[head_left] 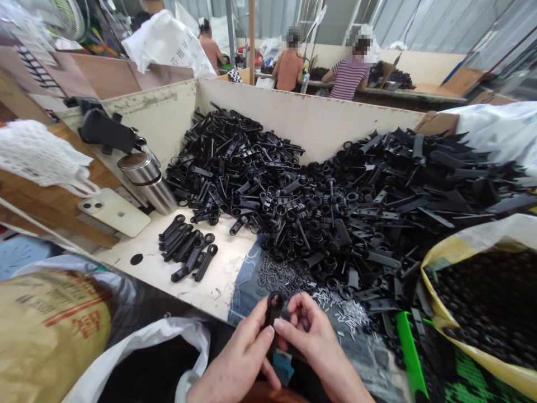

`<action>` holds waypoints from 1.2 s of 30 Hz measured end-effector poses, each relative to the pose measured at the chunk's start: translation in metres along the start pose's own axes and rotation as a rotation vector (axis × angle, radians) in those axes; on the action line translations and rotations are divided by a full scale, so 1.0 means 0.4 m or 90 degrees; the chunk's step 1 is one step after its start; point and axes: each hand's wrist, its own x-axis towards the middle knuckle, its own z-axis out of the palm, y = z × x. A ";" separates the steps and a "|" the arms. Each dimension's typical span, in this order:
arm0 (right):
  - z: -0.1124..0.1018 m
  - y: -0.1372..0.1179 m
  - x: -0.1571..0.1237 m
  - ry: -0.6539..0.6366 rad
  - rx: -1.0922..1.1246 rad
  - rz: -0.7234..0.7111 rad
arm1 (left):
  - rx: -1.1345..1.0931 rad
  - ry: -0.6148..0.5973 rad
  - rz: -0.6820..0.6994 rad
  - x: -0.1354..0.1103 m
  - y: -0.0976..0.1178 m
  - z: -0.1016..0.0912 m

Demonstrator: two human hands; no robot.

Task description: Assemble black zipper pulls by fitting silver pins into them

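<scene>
A black plastic part with a ring at its top end stands between my two hands at the near edge of the table. My left hand is closed round its lower body. The thumb of my right hand presses against the near side of the same part, with the other fingers curled beside it. Just beyond my hands lie a spread of small dark screws and a heap of silvery pins. A group of similar black parts is lined up on the table to the left.
A large heap of loose black parts fills the walled table's middle and right. A steel flask and a phone stand at the left. A yellow-rimmed sack of black pieces sits at the right, near a green basket. People work behind.
</scene>
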 end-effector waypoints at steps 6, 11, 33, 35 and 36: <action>-0.015 -0.020 -0.016 -0.036 -0.020 0.018 | 0.077 0.034 0.015 -0.002 -0.024 0.004; -0.026 -0.056 -0.044 -0.098 0.031 0.067 | 0.059 -0.013 0.032 -0.004 -0.008 0.011; -0.017 -0.061 -0.030 -0.054 0.001 -0.092 | 0.234 0.074 0.173 -0.017 0.050 0.024; -0.017 -0.075 -0.032 -0.046 -0.020 -0.111 | 0.282 0.086 0.217 -0.018 0.050 0.020; -0.015 -0.080 -0.035 -0.056 -0.029 -0.115 | 0.301 0.080 0.227 -0.019 0.048 0.018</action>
